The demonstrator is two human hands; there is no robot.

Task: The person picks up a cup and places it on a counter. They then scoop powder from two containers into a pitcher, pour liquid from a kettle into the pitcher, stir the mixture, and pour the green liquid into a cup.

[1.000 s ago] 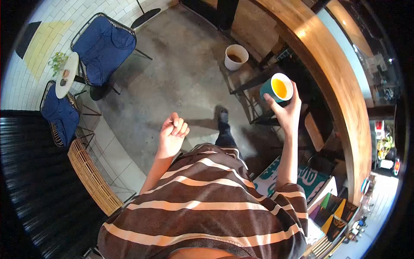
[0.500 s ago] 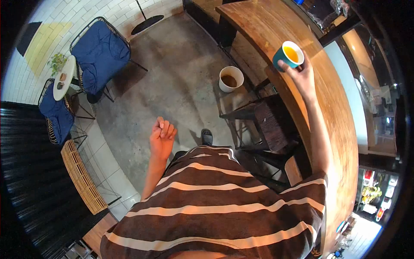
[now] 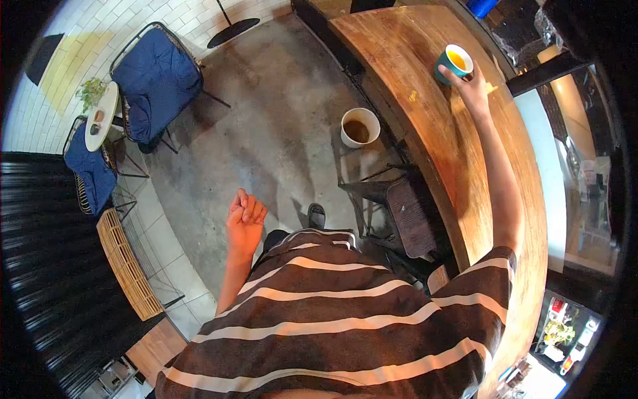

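My right hand (image 3: 470, 90) is wrapped round a teal cup (image 3: 454, 64) with a white rim and yellow-orange liquid inside. The cup is over the far part of the curved wooden counter (image 3: 425, 100); whether its base touches the wood I cannot tell. My left hand (image 3: 246, 214) is raised in front of my body above the grey floor, its fingers curled in, with nothing visible in them. A large white paper cup (image 3: 359, 128) holding brown liquid stands beyond my left hand, beside the counter.
Dark stools (image 3: 410, 219) stand by the counter's inner edge. At the left are blue cushioned chairs (image 3: 156, 80), a small oval white table (image 3: 101, 120) with a plant, and a slatted bench (image 3: 126, 266). A blue object (image 3: 481, 6) lies beyond the counter.
My right hand has moved farther out over the counter, away from its inner edge, carrying the teal cup. The view has shifted slightly. My left hand keeps its curled pose.
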